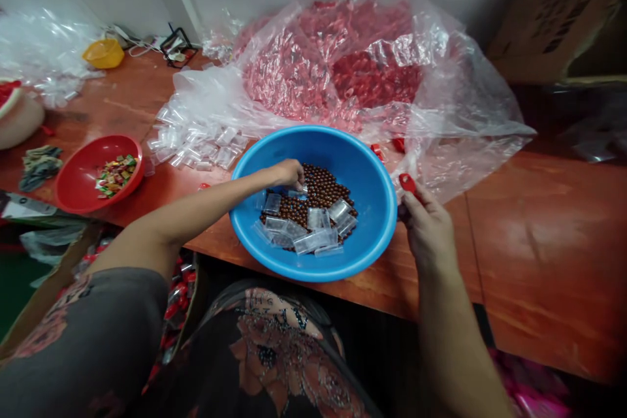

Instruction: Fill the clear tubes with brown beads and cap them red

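A blue basin (377, 209) in front of me holds many small brown beads (326, 186) and several clear plastic containers (313, 241). My left hand (290, 174) reaches into the basin from the left, fingers closed and pointing down on a clear container (298, 193) among the beads; the fingers partly hide it. Just outside the basin's right rim, my right hand (431, 228) pinches a red plastic cap (407, 183) between thumb and fingers. Part of that hand's grip is hidden behind the thumb.
Behind the basin lies a large clear bag (470, 98) of red plastic parts (377, 78). Clear containers (200, 144) are heaped to its left. A red bowl (73, 176) with small wrapped pieces, a cloth (40, 166) and a yellow bowl (104, 53) stand further left on the table (553, 228).
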`<state>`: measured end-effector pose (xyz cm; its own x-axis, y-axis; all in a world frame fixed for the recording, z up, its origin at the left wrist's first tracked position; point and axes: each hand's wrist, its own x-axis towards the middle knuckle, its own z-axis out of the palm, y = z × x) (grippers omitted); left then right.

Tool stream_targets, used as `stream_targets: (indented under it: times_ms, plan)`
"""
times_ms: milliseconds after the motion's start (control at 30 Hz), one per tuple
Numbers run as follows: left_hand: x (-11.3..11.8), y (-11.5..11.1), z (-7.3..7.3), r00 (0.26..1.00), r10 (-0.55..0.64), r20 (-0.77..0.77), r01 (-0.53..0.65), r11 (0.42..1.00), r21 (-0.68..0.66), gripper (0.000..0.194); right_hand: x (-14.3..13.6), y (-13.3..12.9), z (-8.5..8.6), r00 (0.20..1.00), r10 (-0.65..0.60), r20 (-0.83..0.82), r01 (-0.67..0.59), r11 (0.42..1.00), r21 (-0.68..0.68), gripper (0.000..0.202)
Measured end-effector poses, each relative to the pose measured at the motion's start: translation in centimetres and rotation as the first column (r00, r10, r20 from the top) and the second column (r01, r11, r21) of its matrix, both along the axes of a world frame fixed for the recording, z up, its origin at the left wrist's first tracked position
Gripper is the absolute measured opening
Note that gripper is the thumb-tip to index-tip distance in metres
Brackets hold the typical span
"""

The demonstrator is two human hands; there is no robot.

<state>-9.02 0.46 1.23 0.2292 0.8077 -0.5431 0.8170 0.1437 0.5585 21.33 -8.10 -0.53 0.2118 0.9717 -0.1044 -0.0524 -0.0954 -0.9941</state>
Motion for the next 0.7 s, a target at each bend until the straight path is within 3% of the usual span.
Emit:
stream_targets:
  times_ms: [167, 333, 433, 600, 700]
  plan:
    - [3.8, 0.3, -1.1, 0.990, 0.007, 0.142, -0.009, 1.000, 0.013, 0.019, -0.8, -4.1, 1.3, 0.988, -0.147, 0.046, 0.145, 0.989, 0.033, 0.037]
    - [6.3, 0.6, -1.7, 0.959, 0.020, 0.282, -0.015, 1.000, -0.022, 0.015, -1.1, -6.2, 1.1, 0.962, -0.238, 0.134, 0.225, 0.969, 0.106, 0.030]
    - [6.9, 0.5, -1.9, 0.923, 0.035, 0.384, -0.002, 0.996, -0.088, 0.015, -1.3, -6.8, 0.9, 0.945, -0.274, 0.179, 0.249, 0.957, 0.151, 0.028]
    - [6.9, 0.1, -1.7, 0.839, 0.121, 0.531, 0.001, 0.975, -0.223, 0.019, -2.4, -6.9, 1.5, 0.971, -0.237, 0.042, 0.228, 0.960, 0.165, 0.029]
    - [6.5, -0.1, -0.9, 0.800, 0.183, 0.572, -0.024, 0.961, -0.274, 0.023, -3.2, -6.6, 2.2, 0.975, -0.219, 0.039, 0.209, 0.962, 0.173, 0.031]
